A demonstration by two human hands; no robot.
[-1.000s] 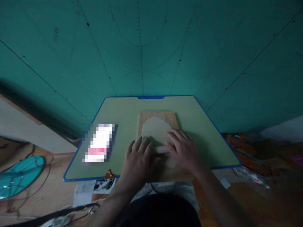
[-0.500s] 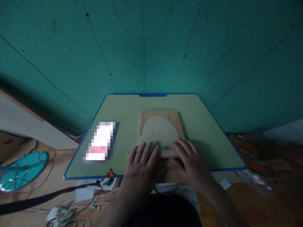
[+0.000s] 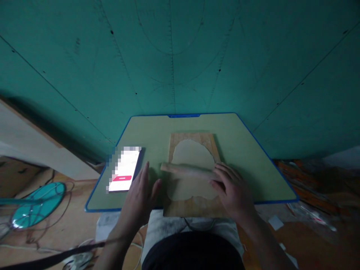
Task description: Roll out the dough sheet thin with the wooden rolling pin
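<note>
A flat sheet of dough point(image 3: 192, 152) lies on a wooden board point(image 3: 182, 210), its edge uneven. Across the dough rests a wooden rolling pin point(image 3: 188, 171), slightly tilted, its left end free. My right hand point(image 3: 232, 185) is wrapped round the pin's right end at the board's right edge. Left of the board, my left hand point(image 3: 143, 191) is off the pin, empty, with thumb and fingers apart. It is between the board and a lit phone point(image 3: 123, 170).
The board lies on a pale green table point(image 3: 152, 129) with a blue rim, against a green wall point(image 3: 174, 67). On the floor at left are a turquoise round object point(image 3: 39, 204) and cables. Clear plastic packaging point(image 3: 312, 215) lies at right.
My left hand has let go of the rolling pin and moved left. The pin has moved forward and turned slightly, with my right hand still on it. The camera view has shifted a little.
</note>
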